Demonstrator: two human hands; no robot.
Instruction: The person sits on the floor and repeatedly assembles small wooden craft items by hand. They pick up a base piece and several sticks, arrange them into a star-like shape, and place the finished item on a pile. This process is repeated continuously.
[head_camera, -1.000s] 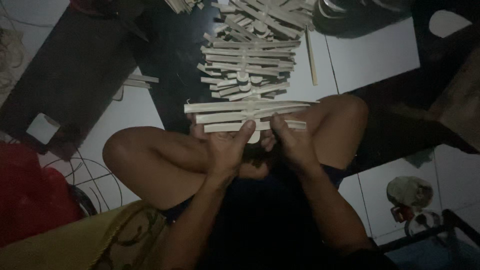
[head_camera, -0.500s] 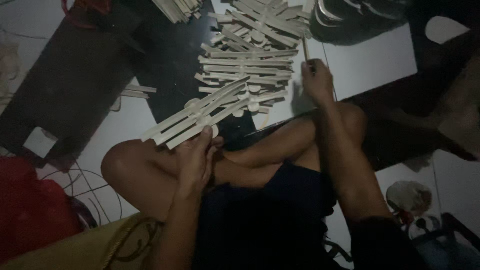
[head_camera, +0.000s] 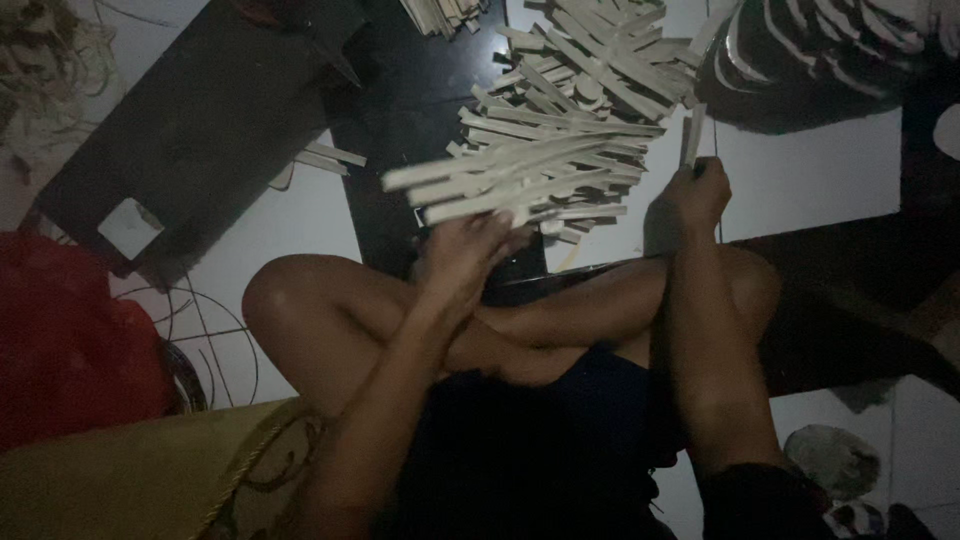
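Person sits cross-legged on the floor (head_camera: 800, 180), seen from above; light is dim.

Left hand (head_camera: 470, 250): grip clenched on a fanned bundle of pale flat sticks (head_camera: 500, 180), held above the left knee. The bundle lies roughly level, its free ends pointing away to the left and slightly overlapping the heap behind it.

Right hand (head_camera: 690, 200): reached forward past the right knee, grip closed around a single pale stick (head_camera: 692, 135) that stands nearly upright, at the right edge of the heap.

Heap of loose sticks (head_camera: 590, 90): piled on the floor ahead of the knees, partly on a dark mat (head_camera: 400, 110), partly on pale tile. Sticks lie crossed at mixed angles.

Surroundings: dark flat board (head_camera: 200, 130) to the left, red cloth (head_camera: 70, 340) at the far left, yellow patterned fabric (head_camera: 130, 480) at the lower left.
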